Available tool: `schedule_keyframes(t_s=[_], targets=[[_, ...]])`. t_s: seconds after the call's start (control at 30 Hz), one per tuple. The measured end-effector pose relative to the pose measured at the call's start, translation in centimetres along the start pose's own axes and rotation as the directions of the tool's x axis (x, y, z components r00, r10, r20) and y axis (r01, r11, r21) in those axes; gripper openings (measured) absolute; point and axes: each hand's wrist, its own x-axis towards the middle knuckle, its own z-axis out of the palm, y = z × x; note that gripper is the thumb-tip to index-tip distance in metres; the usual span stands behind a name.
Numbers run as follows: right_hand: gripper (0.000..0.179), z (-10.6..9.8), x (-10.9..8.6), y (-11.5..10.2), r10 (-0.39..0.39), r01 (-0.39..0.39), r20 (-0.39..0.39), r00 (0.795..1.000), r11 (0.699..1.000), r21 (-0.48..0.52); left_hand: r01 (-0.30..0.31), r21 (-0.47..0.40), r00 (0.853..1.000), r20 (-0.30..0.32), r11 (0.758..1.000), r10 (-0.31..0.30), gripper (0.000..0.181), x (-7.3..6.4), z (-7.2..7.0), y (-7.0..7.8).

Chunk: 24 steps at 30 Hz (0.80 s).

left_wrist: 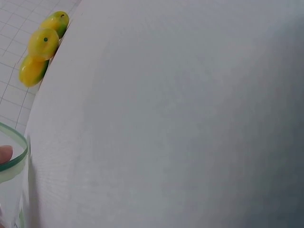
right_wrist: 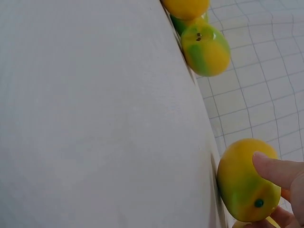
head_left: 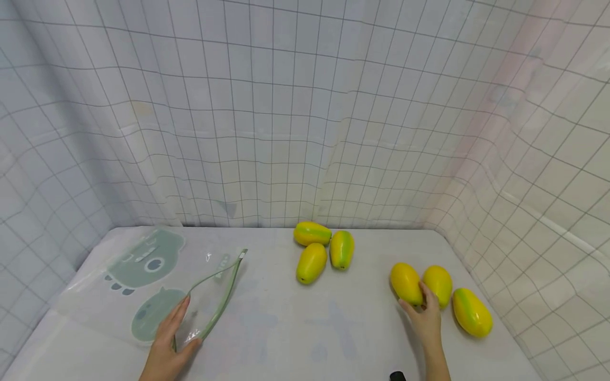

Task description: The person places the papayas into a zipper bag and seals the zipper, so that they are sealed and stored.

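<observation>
My left hand [head_left: 167, 341] is at the mouth of a clear zip bag [head_left: 205, 307] with a green rim and pale green cartoon prints. Its fingers are fairly straight, with thumb and fingers spread apart at the parted rim. In the left wrist view, a fingertip [left_wrist: 4, 154] shows within the green-edged opening [left_wrist: 21, 159]. On the right, my right hand [head_left: 426, 317] grips a yellow-green papaya [head_left: 405, 283] between thumb and fingers. The right wrist view shows the thumb on top of this papaya [right_wrist: 244, 178]; some fingers are partly hidden behind it.
Beside the gripped one lie two more papayas, one [head_left: 438, 283] close by and one [head_left: 472, 312] farther right. Another group of three [head_left: 312, 263] sits at the table's back middle. A black object [head_left: 397, 376] is at the front edge. Grid-patterned curtains [head_left: 286, 132] surround the white table [head_left: 286, 328].
</observation>
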Motion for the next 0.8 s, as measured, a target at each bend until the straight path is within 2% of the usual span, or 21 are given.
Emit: schedule_keyframes(t_s=[0.33, 0.8], targets=[[0.067, 0.32, 0.13, 0.35, 0.015, -0.017, 0.032, 0.999, 0.999, 0.051, 0.007, 0.005, 1.0, 0.008, 1.0, -0.007, 0.089, -0.02, -0.02, 0.23], [0.059, 0.53, 0.32, 0.16, -0.008, 0.008, -0.001, 1.0, 0.998, 0.063, 0.029, 0.019, 0.999, 0.023, 0.999, -0.029, 0.091, -0.08, -0.04, 0.35]])
